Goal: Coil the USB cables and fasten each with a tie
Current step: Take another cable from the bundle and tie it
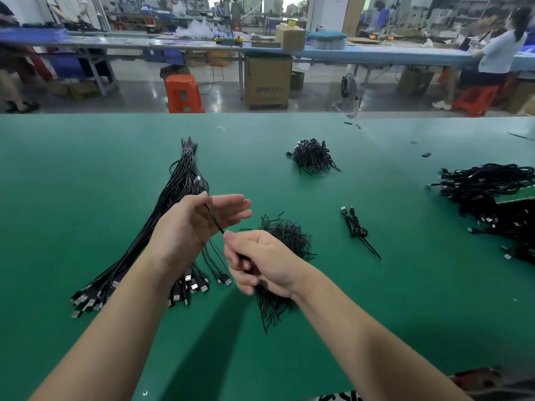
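The right hand (260, 261) pinched a black cable (214, 219) that ran up-left across the flat-fingered left hand (197, 221).

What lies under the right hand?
Under the right hand lies a pile of black ties on the green table. The hand covers the pile's middle.

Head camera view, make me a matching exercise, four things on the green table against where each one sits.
Things:
1. straight cable bundle
2. finished cable heap
3. single coiled cable
4. far tie pile

Places:
A. right edge of the table
B. under the left hand
C. centre, farthest from the person
D. alone, right of the right hand

Pairs: 1-B, 2-A, 3-D, 4-C
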Action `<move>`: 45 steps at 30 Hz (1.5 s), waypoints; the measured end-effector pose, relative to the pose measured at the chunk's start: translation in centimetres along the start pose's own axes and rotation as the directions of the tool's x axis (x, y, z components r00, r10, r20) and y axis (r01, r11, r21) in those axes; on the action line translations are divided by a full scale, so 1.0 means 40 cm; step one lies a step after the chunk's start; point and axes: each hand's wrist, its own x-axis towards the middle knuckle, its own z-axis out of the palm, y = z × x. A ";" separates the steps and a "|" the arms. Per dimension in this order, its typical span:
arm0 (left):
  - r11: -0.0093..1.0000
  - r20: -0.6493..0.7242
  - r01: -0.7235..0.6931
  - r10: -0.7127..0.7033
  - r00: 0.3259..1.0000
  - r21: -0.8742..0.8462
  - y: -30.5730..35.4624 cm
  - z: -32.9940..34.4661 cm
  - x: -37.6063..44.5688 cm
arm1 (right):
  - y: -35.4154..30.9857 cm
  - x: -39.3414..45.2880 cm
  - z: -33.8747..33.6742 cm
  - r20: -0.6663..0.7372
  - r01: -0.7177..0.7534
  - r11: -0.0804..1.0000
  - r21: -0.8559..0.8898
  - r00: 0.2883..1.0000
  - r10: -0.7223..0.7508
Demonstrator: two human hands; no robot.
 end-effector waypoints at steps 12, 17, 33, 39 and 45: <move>0.984 -0.162 -0.069 0.043 0.986 -0.163 0.000 0.039 0.009 | 0.022 0.000 0.000 0.017 -0.066 0.931 0.360 0.998 0.064; 0.906 -0.169 -0.142 0.079 0.982 -0.399 0.044 0.049 0.008 | 0.050 0.016 0.020 0.094 -0.114 0.831 0.544 0.993 0.075; 0.662 -0.080 0.351 -0.402 0.912 0.662 0.020 -0.029 -0.050 | 0.040 0.028 -0.011 -0.139 -0.016 0.944 0.328 0.988 0.065; 0.805 -0.219 0.099 0.040 0.975 0.585 -0.038 -0.005 -0.027 | 0.051 0.031 0.014 -0.181 0.042 0.974 0.221 0.984 -0.002; 0.977 -0.378 -0.069 -0.012 0.926 -0.200 -0.041 0.028 0.009 | 0.058 0.047 0.032 -0.141 0.031 0.985 0.172 0.990 -0.007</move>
